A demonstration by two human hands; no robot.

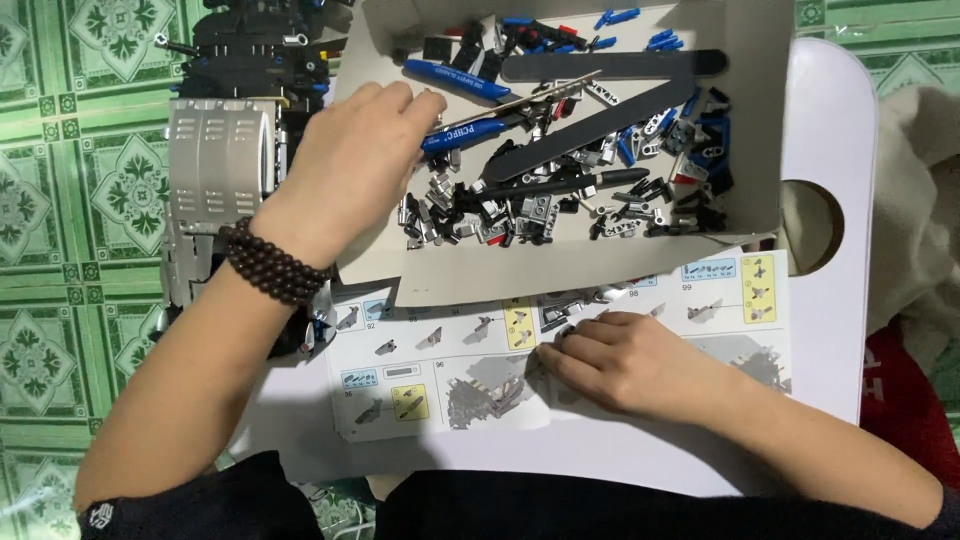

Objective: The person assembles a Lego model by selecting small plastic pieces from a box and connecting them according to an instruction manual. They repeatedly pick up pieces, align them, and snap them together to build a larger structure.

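My left hand (355, 160) reaches into a shallow cardboard box (560, 272) of small building-block parts, fingers curled together over the pile near a blue-handled tool (470, 130); whether it grips a piece is hidden. A dark bead bracelet (270, 265) circles that wrist. My right hand (625, 360) rests on an open instruction booklet (420, 385), fingertips pressed on the page near a small dark part (566, 330). The box holds several black, grey and blue pieces (520, 210) and long black blades (600, 125).
A partly built grey and black block model (215, 170) stands left of the box. Everything lies on a white table (830, 150) with a round hole (812, 228) at the right. Green patterned floor tiles (70, 200) surround it; cloth (925, 230) lies at the right.
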